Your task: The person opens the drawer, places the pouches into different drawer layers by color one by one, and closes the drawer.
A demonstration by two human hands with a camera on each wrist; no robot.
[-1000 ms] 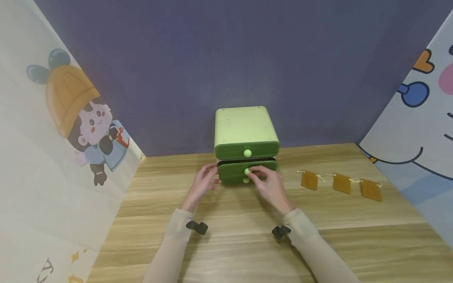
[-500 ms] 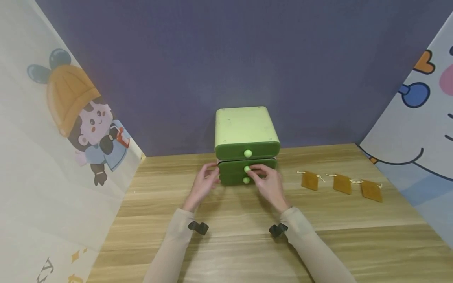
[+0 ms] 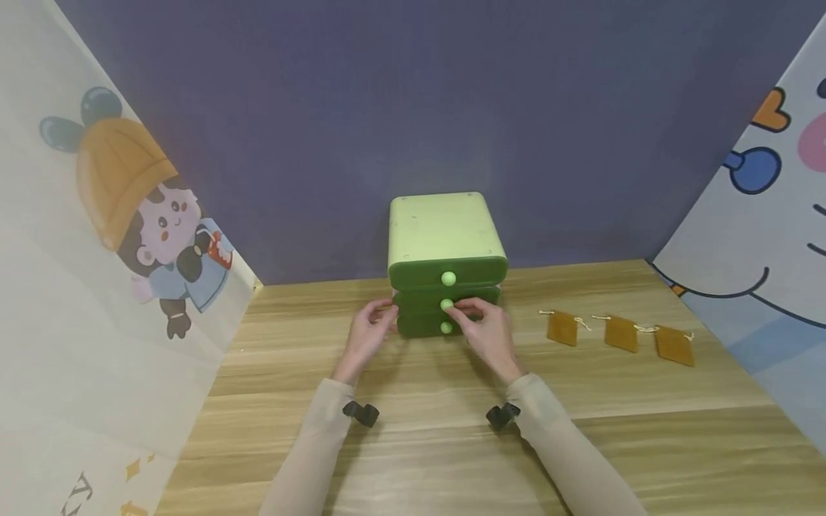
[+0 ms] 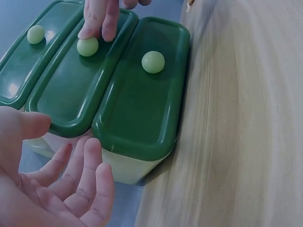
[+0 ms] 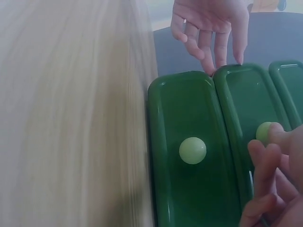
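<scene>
A small light-green cabinet (image 3: 445, 226) with dark green drawer fronts stands against the back wall. Each drawer has a round pale-green knob. My right hand (image 3: 487, 333) pinches the middle drawer's knob (image 5: 263, 133) between thumb and fingers; its thumb touches the knob in the right wrist view. At the cabinet's left side, my left hand (image 3: 368, 333) has its fingers spread and loosely bent. Its thumb tip touches or nearly touches the end of the middle drawer front (image 4: 66, 101). The bottom drawer front (image 4: 142, 104) and the top drawer front (image 3: 419, 274) sit pushed in.
Several things lie around: three small brown drawstring pouches, namely a left one (image 3: 563, 328), a middle one (image 3: 622, 334) and a right one (image 3: 674, 345), rest on the wooden table (image 3: 426, 444) right of the cabinet. A dark blue wall (image 3: 445, 107) rises directly behind.
The middle drawer has slid inward, and the dark gap above its front has gone. My right hand has moved slightly forward with the knob; my left hand stays beside the cabinet.
</scene>
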